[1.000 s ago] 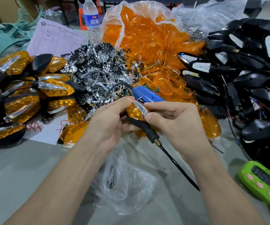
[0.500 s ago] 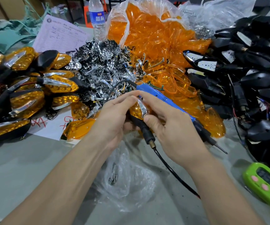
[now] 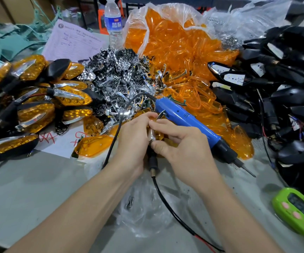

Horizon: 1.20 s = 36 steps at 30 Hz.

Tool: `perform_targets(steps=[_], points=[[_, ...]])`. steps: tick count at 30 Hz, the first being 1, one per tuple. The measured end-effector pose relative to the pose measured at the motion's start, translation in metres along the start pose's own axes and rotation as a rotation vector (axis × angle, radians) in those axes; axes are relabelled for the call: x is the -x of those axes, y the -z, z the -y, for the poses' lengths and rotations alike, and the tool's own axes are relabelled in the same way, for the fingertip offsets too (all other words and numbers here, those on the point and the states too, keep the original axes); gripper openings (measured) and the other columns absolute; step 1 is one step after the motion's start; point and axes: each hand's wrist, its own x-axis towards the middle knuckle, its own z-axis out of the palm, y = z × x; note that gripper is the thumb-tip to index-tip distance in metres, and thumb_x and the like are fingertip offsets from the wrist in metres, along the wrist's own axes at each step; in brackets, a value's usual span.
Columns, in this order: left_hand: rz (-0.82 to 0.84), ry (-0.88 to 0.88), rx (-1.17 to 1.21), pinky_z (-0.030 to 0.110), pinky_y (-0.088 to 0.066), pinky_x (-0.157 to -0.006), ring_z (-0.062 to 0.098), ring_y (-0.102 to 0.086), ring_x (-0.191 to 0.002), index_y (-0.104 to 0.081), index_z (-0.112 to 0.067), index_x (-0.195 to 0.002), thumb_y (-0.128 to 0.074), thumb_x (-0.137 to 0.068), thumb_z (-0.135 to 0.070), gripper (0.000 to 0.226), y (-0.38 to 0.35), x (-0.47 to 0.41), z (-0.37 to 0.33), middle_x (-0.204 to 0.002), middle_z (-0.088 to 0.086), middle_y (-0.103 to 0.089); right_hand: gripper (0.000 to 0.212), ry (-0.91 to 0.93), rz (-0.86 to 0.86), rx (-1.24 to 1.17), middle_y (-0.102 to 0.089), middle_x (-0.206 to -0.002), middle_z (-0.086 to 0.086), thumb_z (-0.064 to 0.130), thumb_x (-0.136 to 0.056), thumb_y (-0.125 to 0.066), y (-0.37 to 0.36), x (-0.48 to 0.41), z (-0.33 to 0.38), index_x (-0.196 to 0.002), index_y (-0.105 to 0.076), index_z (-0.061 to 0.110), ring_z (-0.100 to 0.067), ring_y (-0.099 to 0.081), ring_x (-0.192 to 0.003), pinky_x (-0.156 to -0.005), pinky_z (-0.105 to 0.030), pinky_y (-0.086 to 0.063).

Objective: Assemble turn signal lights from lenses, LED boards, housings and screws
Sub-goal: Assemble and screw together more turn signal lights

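Finished lights [image 3: 38, 99]: the pile at your far left is the model; on each one the orange lens sits flush in the black housing.
Chrome reflectors [image 3: 118, 77]: a loose heap just behind your left hand, if the piece needs one.
Left hand [image 3: 134, 143]: your fingers are curled round the turn signal light [image 3: 155, 136], thumb on top. Keep this grip steady, it is your support.
Clear plastic bag [image 3: 143, 207]: it lies on the counter [image 3: 28, 189] under your wrists, with some small metal pieces, probably screws.
Turn signal light: it is between both hands, above the counter, its black stalk and cable hanging toward you.
Right hand [image 3: 182, 147]: thumb and fingers pinch the light from the other side. I think you are seating the lens; press evenly along the edge, not at one corner, and check that no gap remains before you screw.
Electric screwdriver [image 3: 189, 123]: it lies just behind your right hand on loose lenses [image 3: 207, 99], seemingly not held.
Black housings [image 3: 284, 88]: heaped at your right.
Green timer [image 3: 299, 212]: near the right edge.
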Motion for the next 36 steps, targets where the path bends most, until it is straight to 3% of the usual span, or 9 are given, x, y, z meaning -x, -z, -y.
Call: perform_targets(steps=[4, 10, 14, 17, 20, 24, 27, 31, 36], points=[[-0.029, -0.114, -0.058, 0.04, -0.053, -0.071, 0.022, -0.066, -0.075, -0.081, -0.027, -0.091, -0.049, -0.095, -0.009, 0.037, -0.002, 0.002, 0.001, -0.089, 0.01, -0.079, 0.053, -0.055, 0.016, -0.223, -0.067, -0.138, 0.009, -0.005, -0.082, -0.079, -0.003, 0.003, -0.002, -0.116, -0.078, 0.035, 0.01, -0.057, -0.126, -0.115, -0.028, -0.044], [0.01, -0.073, 0.0, 0.038, -0.052, -0.065, 0.028, -0.061, -0.071, -0.083, -0.021, -0.095, -0.049, -0.094, -0.005, 0.038, -0.003, -0.002, -0.004, -0.081, 0.018, -0.073, 0.075, -0.248, 0.049, -0.519, -0.072, -0.128, 0.009, 0.009, -0.074, -0.082, -0.004, 0.0, -0.003, -0.142, -0.056, 0.028, -0.012, -0.068, -0.12, -0.106, -0.044, -0.054], [0.067, -0.05, 0.014, 0.041, -0.058, -0.065, 0.028, -0.066, -0.073, -0.083, -0.023, -0.096, -0.05, -0.096, -0.008, 0.037, -0.003, 0.001, -0.007, -0.083, 0.015, -0.075, 0.07, -0.289, 0.223, -0.699, -0.074, -0.126, 0.004, 0.021, -0.078, -0.082, -0.001, -0.001, 0.002, -0.142, -0.056, 0.037, -0.02, -0.069, -0.115, -0.09, -0.036, -0.059], [0.082, -0.098, -0.032, 0.041, -0.057, -0.06, 0.025, -0.064, -0.071, -0.084, -0.026, -0.096, -0.048, -0.095, -0.008, 0.04, -0.003, 0.006, -0.007, -0.079, 0.009, -0.074, 0.07, -0.34, 0.198, -0.812, -0.072, -0.131, -0.006, 0.03, -0.08, -0.074, -0.001, -0.001, 0.003, -0.148, -0.054, 0.032, -0.031, -0.064, -0.127, -0.107, -0.052, -0.052], [0.094, -0.138, -0.034, 0.051, -0.056, -0.072, 0.025, -0.063, -0.073, -0.083, -0.025, -0.097, -0.048, -0.088, -0.009, 0.04, -0.004, 0.01, -0.008, -0.079, 0.018, -0.073, 0.068, -0.333, 0.205, -0.806, -0.068, -0.135, -0.014, 0.026, -0.082, -0.072, -0.003, 0.0, 0.005, -0.148, -0.054, 0.028, -0.038, -0.059, -0.132, -0.114, -0.063, -0.042], [0.128, -0.144, -0.001, 0.055, -0.053, -0.079, 0.037, -0.057, -0.081, -0.082, -0.02, -0.102, -0.049, -0.086, -0.006, 0.039, -0.003, 0.012, -0.01, -0.1, 0.045, -0.062, 0.064, -0.288, 0.175, -0.833, -0.07, -0.13, -0.018, 0.015, -0.081, -0.071, -0.006, 0.002, 0.007, -0.144, -0.057, 0.019, -0.026, -0.07, -0.116, -0.103, -0.042, -0.056], [0.125, -0.15, -0.021, 0.049, -0.057, -0.075, 0.036, -0.066, -0.078, -0.082, -0.019, -0.103, -0.046, -0.093, 0.0, 0.041, -0.002, 0.011, -0.007, -0.096, 0.036, -0.069, 0.061, -0.259, 0.168, -0.81, -0.069, -0.131, -0.02, 0.011, -0.08, -0.071, -0.005, 0.002, 0.006, -0.14, -0.06, 0.016, -0.023, -0.07, -0.112, -0.094, -0.033, -0.059], [0.127, -0.141, -0.04, 0.036, -0.059, -0.064, 0.03, -0.074, -0.074, -0.082, -0.021, -0.102, -0.047, -0.094, -0.001, 0.041, -0.001, 0.01, -0.003, -0.089, 0.016, -0.078, 0.057, -0.234, 0.188, -0.763, -0.067, -0.132, -0.024, 0.005, -0.085, -0.071, -0.003, 0.003, 0.003, -0.14, -0.061, 0.014, -0.027, -0.068, -0.113, -0.098, -0.043, -0.057], [0.114, -0.12, -0.066, 0.047, -0.06, -0.075, 0.034, -0.07, -0.08, -0.082, -0.022, -0.103, -0.046, -0.096, -0.002, 0.042, -0.002, 0.014, -0.006, -0.096, 0.028, -0.074, 0.057, -0.221, 0.2, -0.716, -0.07, -0.125, -0.022, 0.008, -0.083, -0.07, -0.003, 0.002, 0.0, -0.139, -0.062, 0.017, -0.028, -0.068, -0.111, -0.103, -0.051, -0.055]])
